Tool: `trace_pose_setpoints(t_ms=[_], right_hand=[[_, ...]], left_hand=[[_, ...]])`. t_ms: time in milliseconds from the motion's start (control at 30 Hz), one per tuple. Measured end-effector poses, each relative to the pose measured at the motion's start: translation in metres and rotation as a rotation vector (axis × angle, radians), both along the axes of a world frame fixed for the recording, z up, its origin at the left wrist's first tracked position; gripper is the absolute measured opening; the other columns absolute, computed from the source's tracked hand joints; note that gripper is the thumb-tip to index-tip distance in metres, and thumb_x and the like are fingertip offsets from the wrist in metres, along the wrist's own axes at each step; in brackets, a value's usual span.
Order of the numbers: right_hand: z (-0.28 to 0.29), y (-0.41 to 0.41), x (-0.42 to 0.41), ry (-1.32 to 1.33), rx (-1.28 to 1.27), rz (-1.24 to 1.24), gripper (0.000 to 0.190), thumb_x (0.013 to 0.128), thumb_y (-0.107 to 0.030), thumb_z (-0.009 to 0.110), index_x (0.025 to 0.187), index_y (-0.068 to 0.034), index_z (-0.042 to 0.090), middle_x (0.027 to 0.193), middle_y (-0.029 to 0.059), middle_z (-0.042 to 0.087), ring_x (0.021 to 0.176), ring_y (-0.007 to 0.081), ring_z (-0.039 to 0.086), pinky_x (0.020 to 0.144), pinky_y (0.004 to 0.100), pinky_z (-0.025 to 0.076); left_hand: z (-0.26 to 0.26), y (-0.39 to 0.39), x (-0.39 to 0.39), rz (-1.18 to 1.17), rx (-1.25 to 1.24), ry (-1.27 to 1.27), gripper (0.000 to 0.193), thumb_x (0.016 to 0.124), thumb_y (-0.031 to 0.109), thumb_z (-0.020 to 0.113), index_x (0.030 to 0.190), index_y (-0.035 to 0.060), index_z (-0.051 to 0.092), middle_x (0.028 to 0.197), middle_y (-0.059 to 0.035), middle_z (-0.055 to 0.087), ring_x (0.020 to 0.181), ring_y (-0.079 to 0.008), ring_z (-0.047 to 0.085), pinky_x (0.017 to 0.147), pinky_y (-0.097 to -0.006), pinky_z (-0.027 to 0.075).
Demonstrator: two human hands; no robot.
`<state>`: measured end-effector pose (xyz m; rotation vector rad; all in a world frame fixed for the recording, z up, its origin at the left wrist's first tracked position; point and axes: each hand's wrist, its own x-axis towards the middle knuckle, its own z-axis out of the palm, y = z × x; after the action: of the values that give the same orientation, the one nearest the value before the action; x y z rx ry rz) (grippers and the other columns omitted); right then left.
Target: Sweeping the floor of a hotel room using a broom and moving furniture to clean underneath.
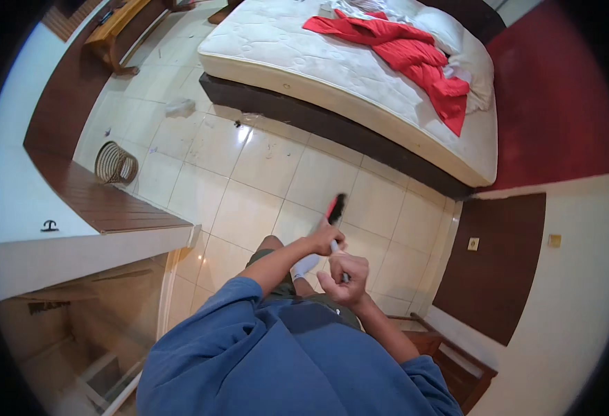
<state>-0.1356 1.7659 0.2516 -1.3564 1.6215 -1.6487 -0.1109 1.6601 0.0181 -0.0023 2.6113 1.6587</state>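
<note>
A broom with a red and black head (pixel 337 208) is over the tiled floor, its bristles somewhat blurred. Both hands grip its grey handle. My left hand (pixel 327 238) is wrapped around the handle closer to the head. Nearer my body, my right hand (pixel 345 275) closes around the handle's upper end. Small dark debris (pixel 238 124) lies on the tiles by the bed base, with a crumpled clear plastic bag (pixel 180 107) farther left.
A bed with a bare white mattress (pixel 283 62) holds a red cloth (pixel 408 52) and white bedding. A wicker basket (pixel 116 163) stands at the left wall. A wooden desk (pixel 108 31) is at upper left, and wooden furniture (pixel 470 369) at lower right.
</note>
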Motion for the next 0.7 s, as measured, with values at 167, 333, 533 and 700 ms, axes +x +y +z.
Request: trace_pose_setpoints(t_ms=[167,333,533,700], right_hand=[[-0.073,-0.005,0.000,-0.094,0.116,-0.113,0.041,0.073,0.003,0.064,0.052,-0.004,0.030,0.047,0.0043,0.034,0.044,0.0149,0.034,0.047,0.0304,0.028],[-0.072,0.015,-0.014,-0.314,0.196,-0.209,0.033,0.082,0.001,0.057,0.056,0.001,0.037,0.053,0.0043,0.035,0.049,0.0103,0.034,0.046,0.0293,0.027],[0.032,0.090,-0.054,-0.224,0.028,-0.497,0.032,0.082,0.003,0.053,0.056,0.001,0.035,0.054,0.0009,0.035,0.052,0.0099,0.033,0.048,0.0272,0.028],[0.028,0.081,-0.065,-0.105,0.022,-0.447,0.035,0.073,0.006,0.058,0.055,-0.005,0.030,0.052,0.0010,0.034,0.050,0.0119,0.031,0.050,0.0287,0.028]], left_hand=[[-0.050,-0.064,0.036,0.298,-0.392,-0.248,0.013,0.071,0.026,0.064,0.068,0.0138,0.062,0.070,-0.0093,0.064,0.077,-0.0302,0.062,0.076,-0.0453,0.040],[-0.026,-0.067,0.037,0.511,-0.477,-0.308,0.028,0.080,0.036,0.062,0.064,0.0123,0.062,0.066,-0.0099,0.062,0.075,-0.0304,0.059,0.081,-0.0494,0.034],[0.045,0.033,-0.058,0.025,-0.182,-0.059,0.040,0.082,0.042,0.063,0.060,0.0085,0.059,0.059,-0.0151,0.058,0.058,-0.0366,0.056,0.056,-0.0445,0.044],[0.042,0.078,-0.115,-0.220,-0.127,0.036,0.038,0.085,0.040,0.058,0.064,0.0087,0.054,0.065,-0.0136,0.057,0.068,-0.0344,0.056,0.066,-0.0469,0.037]])
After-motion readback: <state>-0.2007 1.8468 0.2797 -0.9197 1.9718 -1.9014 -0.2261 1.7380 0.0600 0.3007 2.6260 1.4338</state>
